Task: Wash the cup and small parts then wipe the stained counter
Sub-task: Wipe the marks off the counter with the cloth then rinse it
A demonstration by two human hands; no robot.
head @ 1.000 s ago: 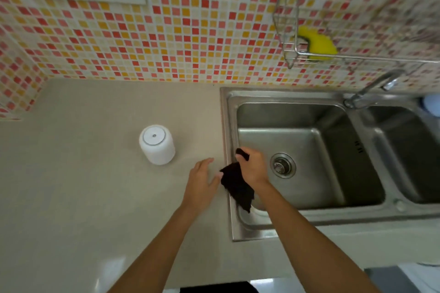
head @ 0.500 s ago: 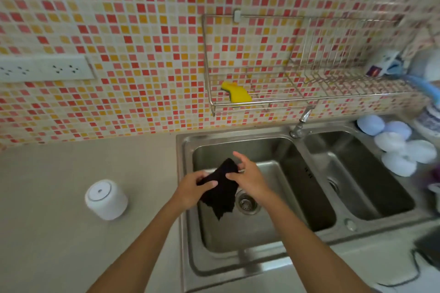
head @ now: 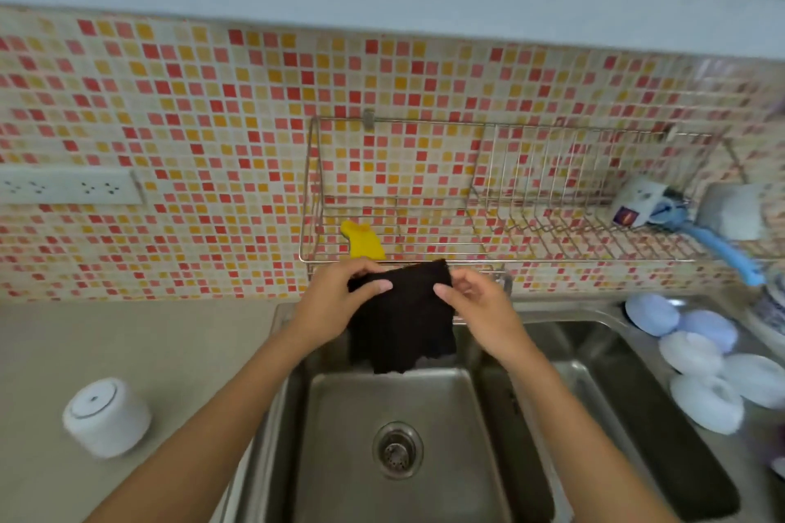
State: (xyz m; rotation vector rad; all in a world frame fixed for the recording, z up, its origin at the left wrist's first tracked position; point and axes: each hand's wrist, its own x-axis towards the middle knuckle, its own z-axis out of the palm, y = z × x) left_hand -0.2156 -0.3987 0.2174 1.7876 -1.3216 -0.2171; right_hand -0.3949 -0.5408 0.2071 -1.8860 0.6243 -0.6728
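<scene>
Both forearms reached forward over the stainless steel sink basin [head: 424, 480], raised to the level of the wire rack's front rail. The left hand [head: 335, 306] gripped the upper left corner of the dark brown, almost black cloth [head: 401, 318], thumb laid across the front and fingers [head: 361, 268] curled behind the top edge. The right hand [head: 478, 306] pinched the upper right corner the same way, thumb forward, palm turned inward. Held between the two hands, the cloth was spread flat and hung straight down, its ragged lower edge above the basin, right in front of the rail of the steel wire wall rack [head: 509, 255]. A yellow sponge [head: 363, 242] lay on the rack just behind the left hand. The white cylindrical cup [head: 106, 422] stood upside down on the beige tabletop [head: 148, 344], well to the left of the sink. Pale blue and white round parts [head: 696, 357] lay heaped on the steel ledge by the right-hand basin. On the far right of the rack a white mug [head: 635, 204] lay on its side with a dark, orange-marked label too blurred to read, beside a blue-handled brush [head: 722, 251]. A white socket strip [head: 68, 185] on the mosaic tile wall bore no legible writing.
</scene>
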